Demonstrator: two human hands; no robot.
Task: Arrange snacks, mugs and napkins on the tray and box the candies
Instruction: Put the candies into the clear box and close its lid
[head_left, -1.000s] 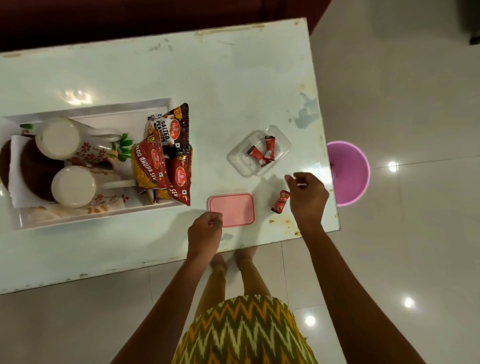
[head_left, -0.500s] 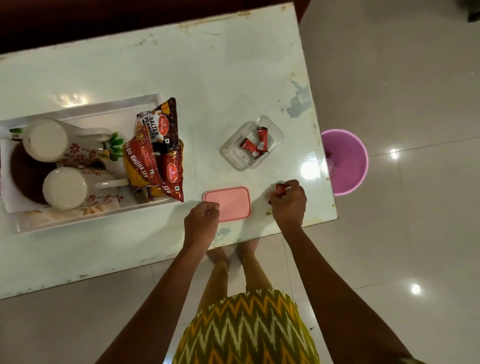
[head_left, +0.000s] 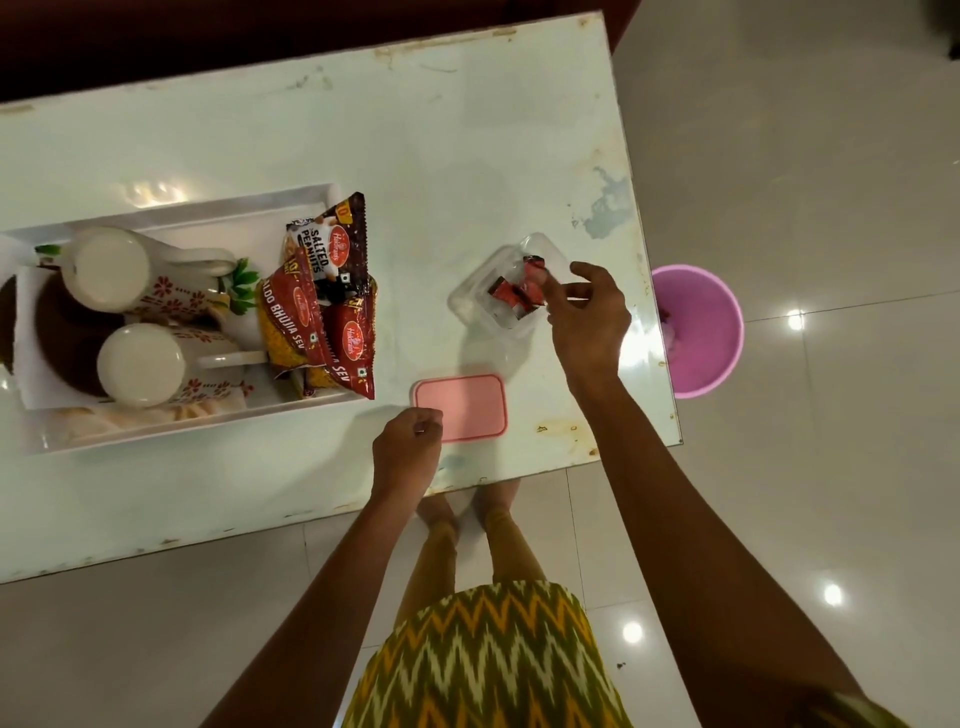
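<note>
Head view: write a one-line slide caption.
Right hand places candy into the clear box; left hand rests by the pink lid, tray already loaded.

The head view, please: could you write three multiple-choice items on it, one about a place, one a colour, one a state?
1. Where does the lid lie?
A. on the table, between the hands
B. on the tray
C. on the floor

2. What colour is the bucket?
A. green
B. pink
C. black

3. How is the candy box?
A. closed
B. overturned
C. open, right hand at it

Answers: 1 A, it lies flat on the table by the left hand. 2 B, it is plainly pink. 3 C, the lid lies apart from it.
</note>
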